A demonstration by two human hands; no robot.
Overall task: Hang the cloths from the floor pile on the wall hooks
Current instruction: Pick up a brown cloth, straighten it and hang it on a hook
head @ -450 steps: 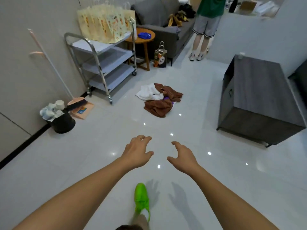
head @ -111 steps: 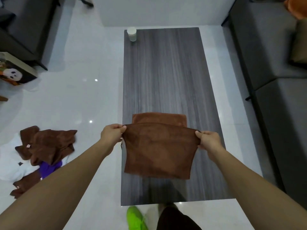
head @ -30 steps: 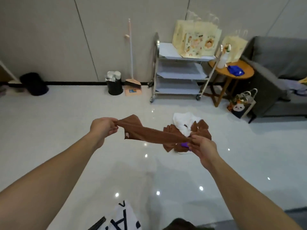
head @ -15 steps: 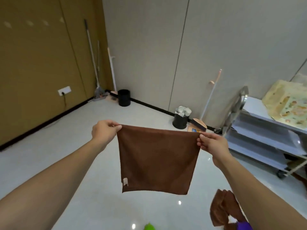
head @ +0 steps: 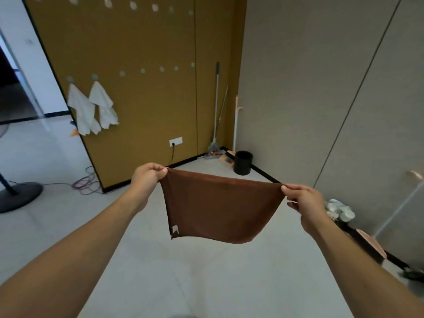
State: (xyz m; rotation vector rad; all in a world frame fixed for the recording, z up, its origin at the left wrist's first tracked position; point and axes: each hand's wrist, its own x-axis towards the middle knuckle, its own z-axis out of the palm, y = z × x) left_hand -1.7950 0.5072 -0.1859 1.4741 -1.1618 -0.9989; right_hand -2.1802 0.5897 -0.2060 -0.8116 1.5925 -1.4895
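Two hands hold one brown cloth (head: 220,207) spread in mid-air above the floor: left hand (head: 148,177) pinches its upper left corner, right hand (head: 302,200) its upper right. Two white cloths (head: 91,109) hang from wall hooks (head: 161,69) on the ochre wall beyond.

Ochre wall (head: 146,42), pale tiled floor (head: 183,271)

The brown cloth (head: 220,207) is looking soft and matt — a napped fabric — while the pale floor (head: 206,271) is showing a smooth, faintly glossy finish.
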